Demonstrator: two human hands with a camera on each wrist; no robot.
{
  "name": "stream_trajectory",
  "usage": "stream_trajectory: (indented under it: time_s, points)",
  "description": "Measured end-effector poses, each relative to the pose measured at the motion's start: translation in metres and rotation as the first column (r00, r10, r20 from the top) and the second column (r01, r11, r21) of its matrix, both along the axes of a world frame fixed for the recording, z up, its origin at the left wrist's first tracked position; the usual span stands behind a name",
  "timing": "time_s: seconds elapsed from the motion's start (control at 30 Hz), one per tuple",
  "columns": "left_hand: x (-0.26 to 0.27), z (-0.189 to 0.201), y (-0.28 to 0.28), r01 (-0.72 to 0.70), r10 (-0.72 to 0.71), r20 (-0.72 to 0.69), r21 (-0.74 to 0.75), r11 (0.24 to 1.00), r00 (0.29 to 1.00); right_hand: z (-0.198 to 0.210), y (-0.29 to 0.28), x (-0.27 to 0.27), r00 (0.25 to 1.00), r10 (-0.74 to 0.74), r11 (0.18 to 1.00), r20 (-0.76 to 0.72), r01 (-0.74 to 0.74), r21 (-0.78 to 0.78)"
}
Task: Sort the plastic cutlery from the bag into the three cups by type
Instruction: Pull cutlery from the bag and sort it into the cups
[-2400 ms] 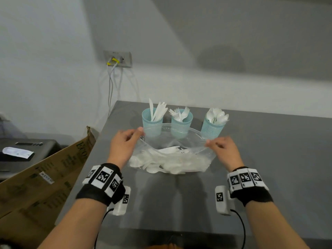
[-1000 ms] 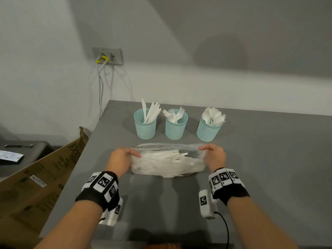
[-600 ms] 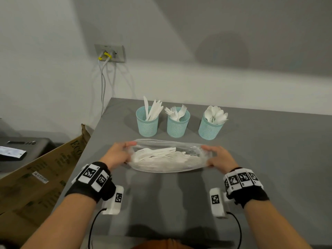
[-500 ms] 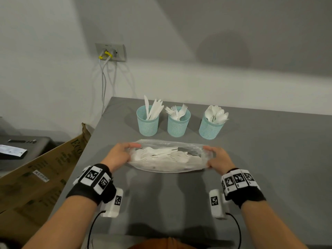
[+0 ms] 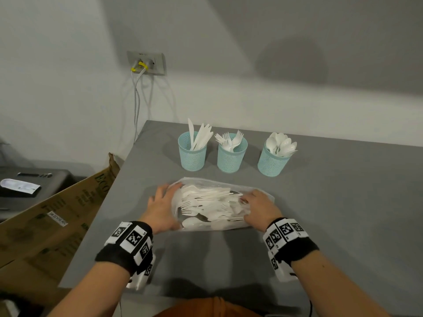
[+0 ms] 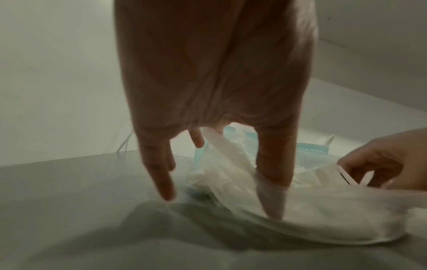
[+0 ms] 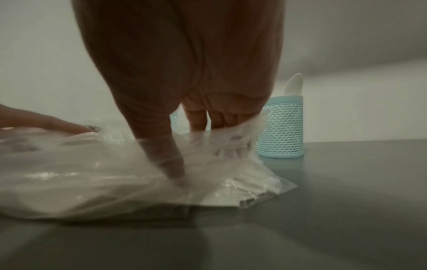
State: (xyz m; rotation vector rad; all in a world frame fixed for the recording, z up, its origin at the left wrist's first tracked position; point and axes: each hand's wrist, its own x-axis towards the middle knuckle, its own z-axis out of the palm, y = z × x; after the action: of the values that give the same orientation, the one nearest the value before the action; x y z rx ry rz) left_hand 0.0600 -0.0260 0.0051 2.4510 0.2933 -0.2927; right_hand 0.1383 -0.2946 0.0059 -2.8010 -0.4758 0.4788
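- Our clear plastic bag (image 5: pixel 212 203) of white plastic cutlery lies flat on the grey table (image 5: pixel 332 202), just in front of the three turquoise mesh cups (image 5: pixel 231 156).
- Our left hand (image 5: pixel 160 209) rests at the bag's left end, fingers spread and nearly straight, thumb pressing into the film.
- Our right hand (image 5: pixel 258 209) sits on the bag's right end, fingers bent down into the plastic; we cannot tell whether they pinch it.
- The cups hold knives, forks and spoons, left to right.
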Motion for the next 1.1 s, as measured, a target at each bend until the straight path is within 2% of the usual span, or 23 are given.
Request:
stream_trajectory:
  time_s: [0.1,0.27,0.37,0.47,0.6,0.67,0.87,1.1]
  points:
    - [0.001,0.000,-0.002,0.058,-0.058,0.008,-0.152,0.987,0.998,0.001,0.011,-0.003,0.989,0.138,0.990,0.060,-0.138,0.001]
    - [0.005,0.004,-0.005,0.056,-0.055,0.009,-0.171,0.984,0.998,0.003,0.030,-0.004,0.961,0.237,0.971,0.139,-0.239,-0.002]
    - [0.005,0.006,-0.001,0.032,-0.034,-0.006,-0.190,0.981,0.999,-0.002,0.029,-0.005,0.954,0.292,0.956,0.065,-0.293,0.001]
    - [0.007,0.009,0.001,0.030,-0.034,-0.015,-0.200,0.979,0.999,-0.010,0.027,-0.007,0.950,0.309,0.950,0.041,-0.306,-0.055]
    - [0.010,0.014,0.000,0.006,-0.018,-0.051,-0.239,0.971,0.999,-0.019,0.030,-0.005,0.933,0.298,0.954,0.202,-0.283,-0.101]
    - [0.012,0.015,0.000,0.002,-0.017,-0.057,-0.252,0.968,0.998,-0.018,0.033,-0.003,0.923,0.305,0.952,0.236,-0.289,-0.101]
    - [0.015,0.012,0.004,-0.012,-0.005,-0.068,-0.255,0.967,0.998,-0.013,0.036,-0.001,0.919,0.306,0.950,0.248,-0.280,-0.136]
    - [0.016,0.016,0.007,-0.003,-0.018,-0.084,-0.247,0.969,0.996,-0.011,0.035,0.001,0.919,0.354,0.933,0.174,-0.333,-0.136]
